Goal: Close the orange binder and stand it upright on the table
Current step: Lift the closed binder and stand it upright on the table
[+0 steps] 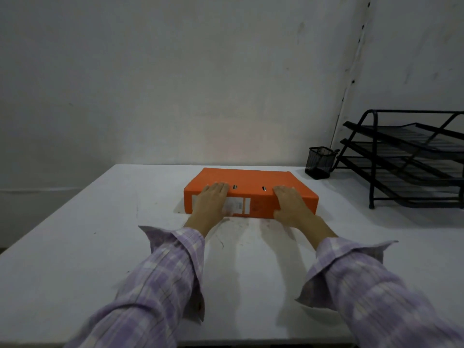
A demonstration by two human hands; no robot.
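1. The orange binder (pixel 247 183) lies flat and closed on the white bench (pixel 100 222), towards its far middle, with the labelled spine facing the person.
2. The left hand (pixel 212 199) drapes over the near left part of the spine, its fingers (pixel 218 185) extended side by side on the top cover; the thumb is hidden, so a full clamp cannot be confirmed.
3. The right hand (pixel 291 200) mirrors it at the near right part, fingers resting together on the cover and the thumb against the spine face. Both sleeves (pixel 163 272) are lilac check.
4. Judged stage: closing appears complete; raising the binder onto an edge is not yet done.
5. Risk: with both hands at the spine side only, the free cover could swing open as the binder tips up, because nothing visibly presses the far edge shut.
6. Risk: the bench surface looks smooth, so the lower edge may slide away during the pivot, and the binder could drop flat again.
7. Risk: a binder released slightly off vertical may topple.
8. Containers: a black mesh pen cup (pixel 319 162) stands at the far right; its contents cannot be made out. Just beside it, a black tiered tray rack (pixel 411 156) appears to hold nothing, though its right part is cut off.
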